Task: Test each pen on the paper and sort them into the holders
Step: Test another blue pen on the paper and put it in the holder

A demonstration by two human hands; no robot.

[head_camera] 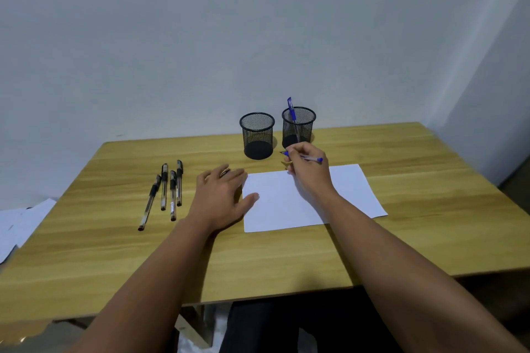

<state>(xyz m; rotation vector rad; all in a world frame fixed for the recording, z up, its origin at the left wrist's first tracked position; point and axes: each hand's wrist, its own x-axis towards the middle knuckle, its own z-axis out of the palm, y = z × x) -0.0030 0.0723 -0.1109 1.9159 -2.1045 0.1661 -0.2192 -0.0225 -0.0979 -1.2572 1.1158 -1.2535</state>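
Pinching a blue pen (307, 157) in its grip, the right hand (308, 172) hovers over the far edge of the white paper (352, 189); left hand (222, 195) lies flat, fingers spread, at the paper's left edge. Beyond the paper stand two mesh holders (257, 135), the right one (298, 126) holding a blue pen (291, 109). Four black pens (169, 190) wait left of the paper on the table (286, 261)

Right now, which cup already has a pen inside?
The right mesh holder, nearest the right hand: a blue pen stands in it. The left holder looks empty.
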